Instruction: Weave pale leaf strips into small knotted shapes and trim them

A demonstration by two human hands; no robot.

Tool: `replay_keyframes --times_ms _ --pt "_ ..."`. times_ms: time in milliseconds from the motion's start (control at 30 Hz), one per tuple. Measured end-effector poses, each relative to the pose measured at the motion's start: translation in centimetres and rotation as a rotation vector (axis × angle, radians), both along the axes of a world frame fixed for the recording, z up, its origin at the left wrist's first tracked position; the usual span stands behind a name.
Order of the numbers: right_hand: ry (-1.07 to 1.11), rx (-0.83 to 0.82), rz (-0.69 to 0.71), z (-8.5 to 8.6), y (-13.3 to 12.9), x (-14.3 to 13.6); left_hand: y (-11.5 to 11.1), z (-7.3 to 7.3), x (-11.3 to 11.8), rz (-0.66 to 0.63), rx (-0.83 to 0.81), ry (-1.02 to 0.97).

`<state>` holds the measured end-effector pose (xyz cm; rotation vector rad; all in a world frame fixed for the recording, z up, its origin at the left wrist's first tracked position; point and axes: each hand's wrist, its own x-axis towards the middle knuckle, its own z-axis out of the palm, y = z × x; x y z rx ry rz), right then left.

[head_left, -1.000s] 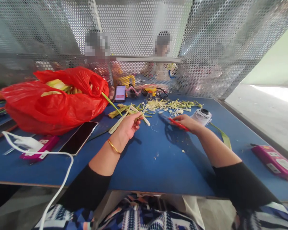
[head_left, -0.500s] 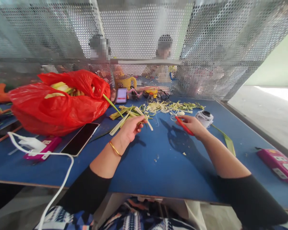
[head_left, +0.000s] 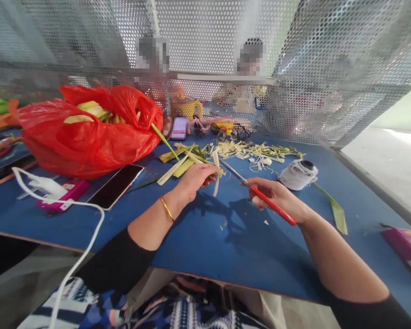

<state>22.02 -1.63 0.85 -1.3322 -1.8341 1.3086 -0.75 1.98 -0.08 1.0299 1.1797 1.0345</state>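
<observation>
My left hand [head_left: 199,179] is closed in a pinch on pale green leaf strips [head_left: 217,178], whose ends stick out past the fingertips. Red-handled scissors [head_left: 270,203] are in my closed right hand [head_left: 277,195]. Their metal blades point up and left, with the tips close to the strips; whether the blades touch them I cannot tell. Behind my hands lie scattered leaf cuttings [head_left: 239,148] and longer leaf pieces [head_left: 174,170]. A spool of white thread [head_left: 297,175] stands just beyond my right hand.
A red plastic bag [head_left: 89,151] of leaves fills the left side of the blue table [head_left: 198,246]. Nearby are a phone [head_left: 118,187], a purple power strip [head_left: 66,194] and a white cable [head_left: 97,233]. A perforated metal screen [head_left: 208,41] closes the back, with people behind it.
The scissors have come left and nearer the strips, their blades now showing clearly. My left hand still pinches the strips, turned more upright. The whole view has shifted slightly.
</observation>
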Motion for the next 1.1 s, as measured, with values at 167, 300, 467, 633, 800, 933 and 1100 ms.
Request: replay_keyframes --times_ms 167,300,467,633,800,933,1100 --pt "-0.022 -0.064 -0.026 0.2 -0.4 -0.7 -0.1 -0.2 0.1 -0.015 0.032 0.048" --pt "-0.005 -0.099 -0.043 0.0 -0.6 -0.8 -0.1 -0.3 0.2 -0.031 0.055 0.067" --pt "0.014 -0.114 -0.065 -0.3 -0.5 -0.7 -0.1 -0.4 0.2 -0.046 0.053 0.059" --pt "0.012 -0.123 -0.072 -0.1 -0.6 -0.8 0.0 -0.4 0.1 -0.053 0.056 0.072" --pt "0.015 -0.142 -0.062 -0.2 -0.6 -0.9 0.0 -0.1 0.0 -0.070 0.048 0.074" --pt "0.025 -0.119 -0.035 -0.6 -0.7 -0.9 -0.1 -0.2 -0.1 -0.076 0.052 0.077" --pt "0.049 -0.021 -0.067 -0.8 -0.8 -1.3 0.2 -0.5 -0.2 -0.058 0.036 0.012"
